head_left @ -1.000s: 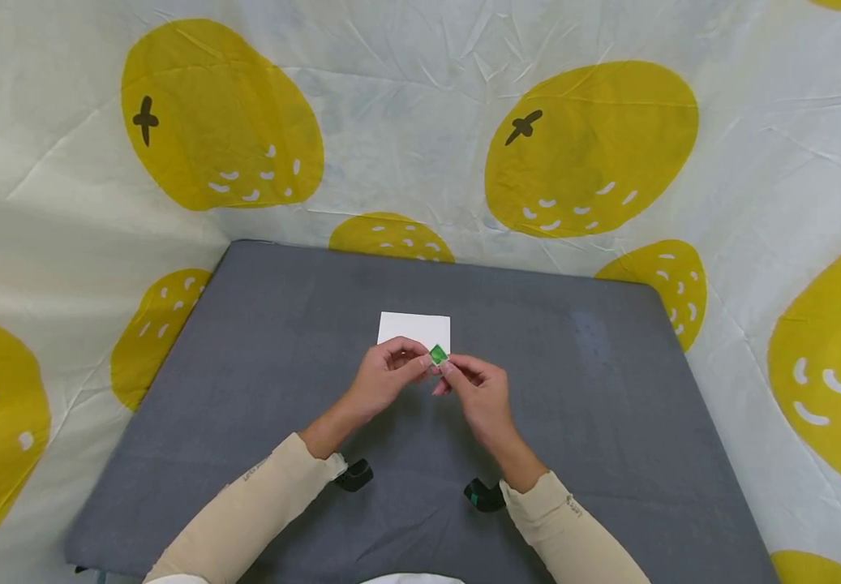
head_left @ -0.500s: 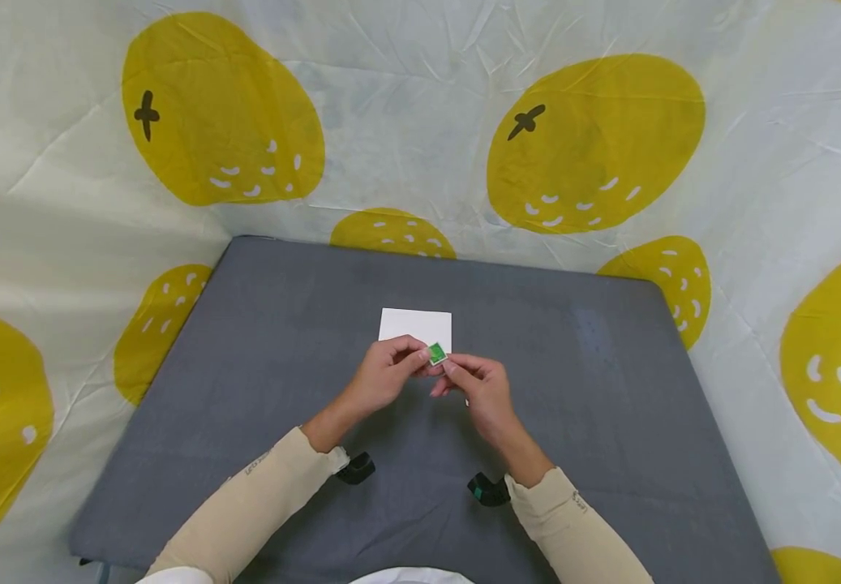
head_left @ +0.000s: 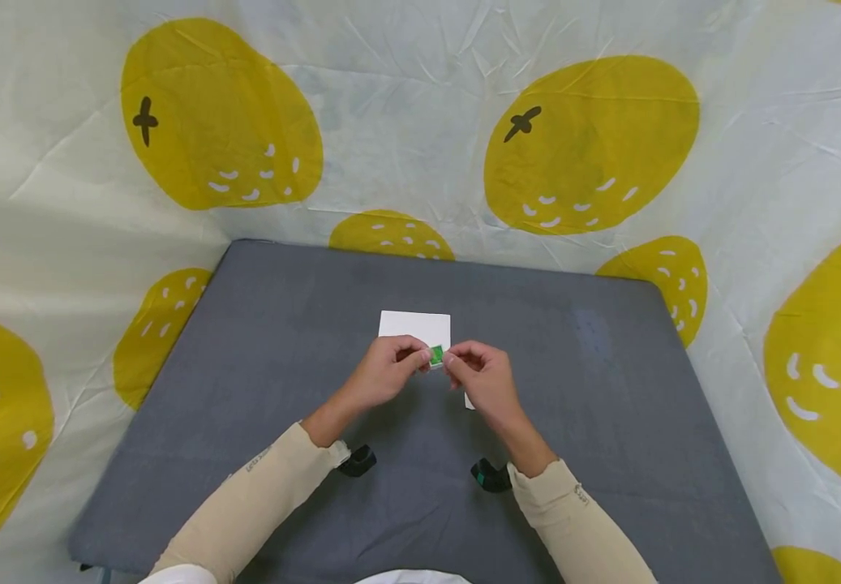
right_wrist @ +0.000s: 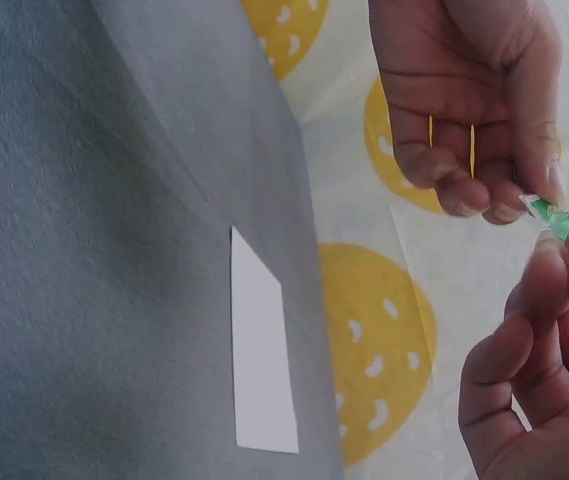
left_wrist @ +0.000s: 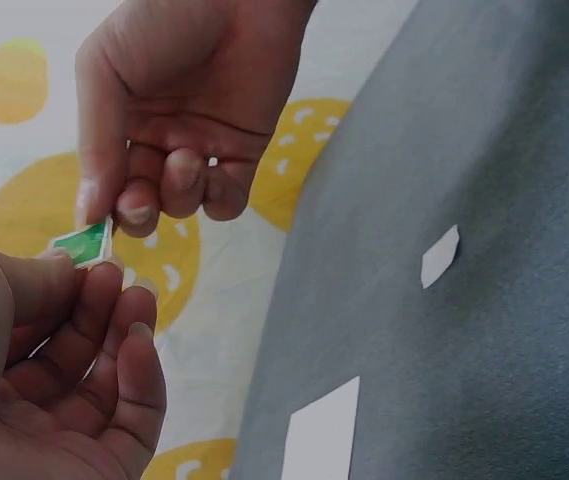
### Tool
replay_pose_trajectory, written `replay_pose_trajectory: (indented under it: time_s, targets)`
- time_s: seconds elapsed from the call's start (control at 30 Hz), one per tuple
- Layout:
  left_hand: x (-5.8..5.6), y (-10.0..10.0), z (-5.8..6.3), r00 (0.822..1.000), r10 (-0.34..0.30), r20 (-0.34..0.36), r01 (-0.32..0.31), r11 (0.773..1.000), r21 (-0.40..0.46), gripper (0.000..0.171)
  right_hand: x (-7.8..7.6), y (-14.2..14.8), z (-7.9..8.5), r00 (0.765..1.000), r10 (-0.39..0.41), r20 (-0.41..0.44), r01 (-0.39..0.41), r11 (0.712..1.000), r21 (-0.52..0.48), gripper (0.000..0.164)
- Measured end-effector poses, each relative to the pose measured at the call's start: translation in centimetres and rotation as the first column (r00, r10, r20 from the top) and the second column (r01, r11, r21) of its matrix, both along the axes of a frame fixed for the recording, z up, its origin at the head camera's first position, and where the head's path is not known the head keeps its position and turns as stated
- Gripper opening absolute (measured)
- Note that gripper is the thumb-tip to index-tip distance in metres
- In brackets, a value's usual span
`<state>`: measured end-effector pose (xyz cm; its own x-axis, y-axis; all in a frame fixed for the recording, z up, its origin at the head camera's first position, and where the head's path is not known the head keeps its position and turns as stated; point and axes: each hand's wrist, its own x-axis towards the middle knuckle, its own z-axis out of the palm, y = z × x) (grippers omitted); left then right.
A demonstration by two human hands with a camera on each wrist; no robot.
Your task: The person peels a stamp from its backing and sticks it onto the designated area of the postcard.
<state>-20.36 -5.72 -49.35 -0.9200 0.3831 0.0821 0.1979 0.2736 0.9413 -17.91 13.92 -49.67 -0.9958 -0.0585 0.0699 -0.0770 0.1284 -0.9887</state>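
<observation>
A tiny green stamp-like sticker with a white border is held up between both hands, its green face showing. My left hand pinches its left side between thumb and forefinger. On the opposite side, the thumb and forefinger of my right hand pinch its edge, the other fingers curled in. The left wrist view shows the sticker tilted, with both thumbs at it. In the right wrist view the fingertips hide much of the sticker.
Behind the hands a white rectangular card lies on the grey padded table. A small white scrap lies on the table nearer the person. Black wrist mounts hang by the sleeves. A lemon-patterned curtain encloses the table.
The right hand's fingers have shifted from under the sticker to its right edge, and the sticker has turned a little. A small white scrap has come into view beside the right hand.
</observation>
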Motion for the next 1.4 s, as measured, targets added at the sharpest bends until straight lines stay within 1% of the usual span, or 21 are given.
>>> replay_pose_trajectory:
  time_s: [0.1, 0.2, 0.4, 0.53, 0.63, 0.7, 0.8, 0.87, 0.93, 1.03, 1.17, 1.3, 1.4]
  targets:
    - [-0.3, 0.2, -0.1, 1.000, 0.018, 0.013, -0.019, 1.000, 0.008, 0.017, -0.4, 0.0, 0.1, 1.000, -0.016, 0.002, 0.016, 0.999, 0.047, 0.016]
    - [-0.6, 0.5, -0.5, 0.999, 0.044, 0.024, -0.044, 0.999, 0.030, 0.017, -0.8, 0.0, -0.1, 0.999, -0.030, 0.024, 0.029, 0.998, 0.058, 0.018]
    - [-1.1, 1.2, -1.2, 0.995, 0.079, 0.055, -0.082, 0.996, 0.048, 0.016, -1.6, -0.2, -0.4, 0.992, -0.065, 0.110, 0.061, 0.997, 0.036, 0.019]
    - [-1.9, 1.7, -1.7, 0.992, 0.111, 0.055, -0.114, 0.992, 0.047, 0.016, -2.2, -0.3, -0.6, 0.986, -0.085, 0.143, 0.083, 0.996, 0.022, 0.018]
    - [-2.6, 2.2, -1.9, 0.989, 0.129, 0.069, -0.134, 0.988, 0.072, 0.016, -2.8, -0.3, -0.9, 0.982, -0.102, 0.158, 0.103, 0.995, 0.000, 0.017]
    - [-3.0, 2.6, -2.1, 0.986, 0.141, 0.090, -0.150, 0.983, 0.105, 0.017, -3.3, -0.2, -1.1, 0.978, -0.118, 0.173, 0.123, 0.992, -0.021, 0.018]
    - [-3.7, 3.3, -2.3, 0.978, 0.175, 0.112, -0.191, 0.970, 0.153, 0.024, -4.0, -0.2, -1.5, 0.968, -0.148, 0.200, 0.159, 0.986, -0.040, 0.019]
    - [-4.2, 3.6, -2.6, 0.973, 0.204, 0.111, -0.221, 0.959, 0.175, 0.026, -4.6, -0.1, -1.8, 0.962, -0.161, 0.222, 0.177, 0.983, -0.053, 0.019]
    - [-4.6, 3.9, -2.9, 0.969, 0.229, 0.098, -0.243, 0.953, 0.179, 0.022, -5.1, 0.0, -2.0, 0.956, -0.168, 0.240, 0.188, 0.980, -0.062, 0.020]
    - [-5.2, 4.0, -3.3, 0.966, 0.250, 0.069, -0.258, 0.953, 0.161, 0.017, -5.9, 0.2, -2.5, 0.953, -0.165, 0.253, 0.188, 0.980, -0.068, 0.021]
    - [-5.8, 3.8, -4.0, 0.966, 0.255, 0.031, -0.257, 0.962, 0.090, 0.011, -6.8, 0.5, -3.1, 0.952, -0.153, 0.267, 0.173, 0.983, -0.053, 0.020]
    - [-6.3, 3.7, -4.8, 0.973, 0.230, -0.017, -0.230, 0.973, 0.016, 0.010, -7.7, 0.7, -4.0, 0.949, -0.143, 0.282, 0.156, 0.987, -0.024, 0.024]
    - [-6.8, 3.7, -5.3, 0.979, 0.203, -0.036, -0.204, 0.978, -0.044, 0.018, -8.3, 0.8, -4.7, 0.946, -0.143, 0.290, 0.150, 0.989, -0.002, 0.025]
